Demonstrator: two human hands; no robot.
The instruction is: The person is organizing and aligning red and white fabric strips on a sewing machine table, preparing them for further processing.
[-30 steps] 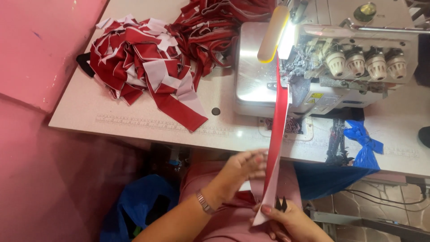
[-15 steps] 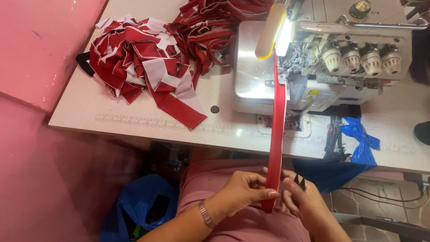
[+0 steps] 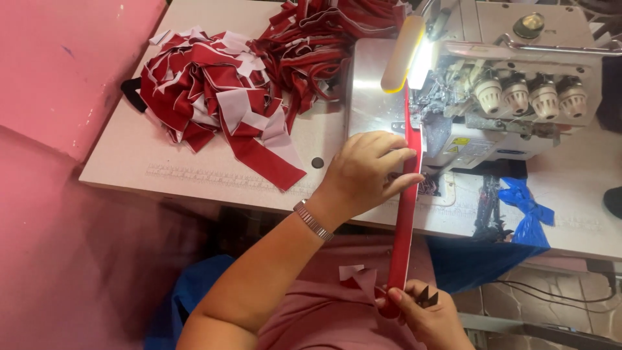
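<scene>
While the left hand [image 3: 366, 170] pinches the red strip [image 3: 405, 233] just near of the sewing machine [image 3: 492, 84], the right hand [image 3: 431, 317] grips its near end — small snips [image 3: 426, 298] tucked there too — pulling it taut.

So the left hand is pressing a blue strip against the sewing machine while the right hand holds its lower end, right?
Not quite: the strip is red, not blue, as the head view shows. The left hand does press it near the sewing machine, and the right hand holds its lower end.
</scene>
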